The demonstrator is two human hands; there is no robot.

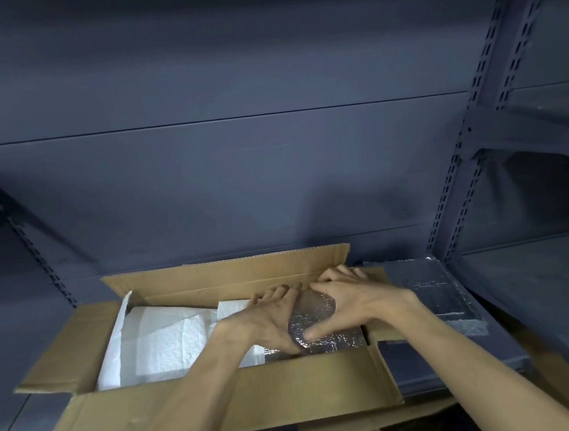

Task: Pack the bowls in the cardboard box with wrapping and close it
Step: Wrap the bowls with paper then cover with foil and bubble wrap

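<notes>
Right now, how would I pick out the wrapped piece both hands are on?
Find the open cardboard box on the dark shelf. At its right end, the left hand and right hand press a rounded silver foil bundle. The white wrapping beside it is matte; the foil stack outside is flat.

Matt cardboard box [223, 399], crinkled silver foil wrap [314, 310]
</notes>
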